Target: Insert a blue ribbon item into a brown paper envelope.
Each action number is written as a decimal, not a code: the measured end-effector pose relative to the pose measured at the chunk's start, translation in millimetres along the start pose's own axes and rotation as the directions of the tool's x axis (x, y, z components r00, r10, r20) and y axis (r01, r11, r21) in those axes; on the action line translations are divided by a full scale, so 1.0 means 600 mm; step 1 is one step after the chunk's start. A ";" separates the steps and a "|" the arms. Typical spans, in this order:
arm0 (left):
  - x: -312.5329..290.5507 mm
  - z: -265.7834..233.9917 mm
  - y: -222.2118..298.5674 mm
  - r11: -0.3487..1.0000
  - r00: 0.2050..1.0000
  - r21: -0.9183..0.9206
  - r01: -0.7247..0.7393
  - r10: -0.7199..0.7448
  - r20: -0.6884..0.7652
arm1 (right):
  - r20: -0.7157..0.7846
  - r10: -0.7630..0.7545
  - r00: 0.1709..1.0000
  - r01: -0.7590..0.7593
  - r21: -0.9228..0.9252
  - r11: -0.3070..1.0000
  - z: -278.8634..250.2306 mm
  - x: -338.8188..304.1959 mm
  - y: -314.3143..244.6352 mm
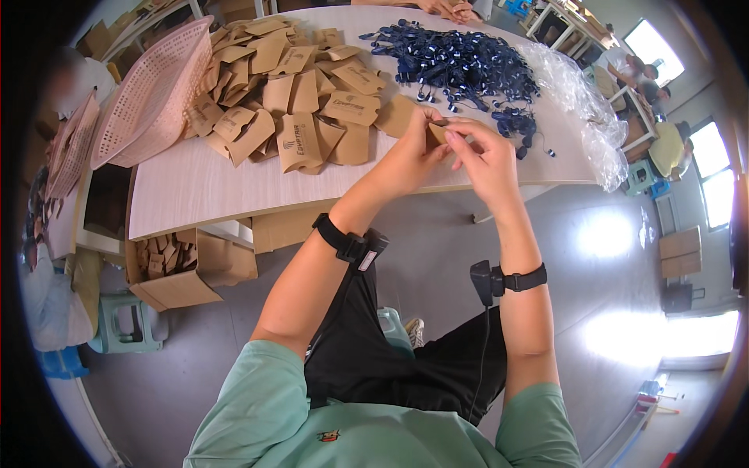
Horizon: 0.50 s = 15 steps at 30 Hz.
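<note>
So, going left to right from my hands: pink basket point(152, 93) out at 10 o'clock, an open carton point(183, 288) of small brown bits point(168, 253) under the table at 8, then a big messy pile of brown card sleeves point(296, 101) between 9 and 10. Can't tell how many of those are finished, so I'd call this somewhere in the middle. Straight up at 12 there's a huge heap of navy pieces point(460, 62), all loose, plus a little clump point(516, 123) split off around 2 or 3. Looks like plenty left to me. Clear plastic point(573, 101) is bunched past that, at 2.

Now the bit I'm on: my left hand point(415, 152) has a small brown card piece point(437, 134) pinched at its 1 o'clock. My right hand point(489, 156) has thumb and fingers drawn narrow, with the piece at its 10 o'clock, basically at the fingertips. Honestly can't tell if they're gripping it. I'd guess this one's not done yet.
</note>
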<state>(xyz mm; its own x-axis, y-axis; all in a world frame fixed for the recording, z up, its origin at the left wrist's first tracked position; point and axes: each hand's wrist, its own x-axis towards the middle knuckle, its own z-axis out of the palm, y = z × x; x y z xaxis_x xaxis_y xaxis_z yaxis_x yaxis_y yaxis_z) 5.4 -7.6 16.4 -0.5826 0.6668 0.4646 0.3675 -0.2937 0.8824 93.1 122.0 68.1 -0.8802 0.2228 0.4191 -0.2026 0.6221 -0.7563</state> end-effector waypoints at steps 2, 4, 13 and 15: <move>0.000 -0.003 -0.012 0.999 1.000 -0.036 -0.020 0.021 0.015 | 0.030 0.251 0.968 -0.249 0.281 0.927 0.011 -0.003 -0.011; 0.002 -0.001 -0.017 0.997 0.999 -0.068 -0.032 0.034 0.029 | -0.002 0.295 0.955 -0.270 0.395 0.878 0.017 -0.004 -0.020; -0.003 -0.008 -0.008 0.989 0.995 -0.118 0.093 -0.091 0.028 | 0.096 0.523 0.847 -0.452 0.649 0.612 0.029 0.001 -0.015; -0.003 -0.007 -0.005 0.958 0.990 -0.250 0.139 -0.134 0.037 | 0.098 0.500 0.861 -0.432 0.659 0.615 0.035 0.002 -0.017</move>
<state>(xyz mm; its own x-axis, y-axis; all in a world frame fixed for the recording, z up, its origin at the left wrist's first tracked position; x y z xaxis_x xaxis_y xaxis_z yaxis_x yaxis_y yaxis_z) 2.1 -10.9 13.5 -0.5999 0.7248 0.3389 0.0899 -0.3598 0.9287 85.3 100.4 65.6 -0.9009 0.4289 -0.0664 -0.0270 -0.2082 -0.9777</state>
